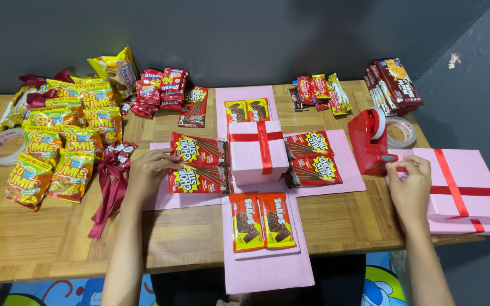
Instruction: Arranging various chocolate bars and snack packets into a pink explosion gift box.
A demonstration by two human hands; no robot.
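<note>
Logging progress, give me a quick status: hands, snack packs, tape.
Left hand on red snack packs on the pink flap. Right hand pinching tape at the red tape dispenser. Ribboned pink box in the centre, nothing blocking.

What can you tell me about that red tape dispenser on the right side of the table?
The red tape dispenser looks like glossy plastic, standing upright on the wooden table near its right edge. A roll of clear tape sits in its top, and a loose tape roll lies right behind it. The right hand has its fingertips at the dispenser's front cutter end, beside a pink box lid with red ribbon.
</note>
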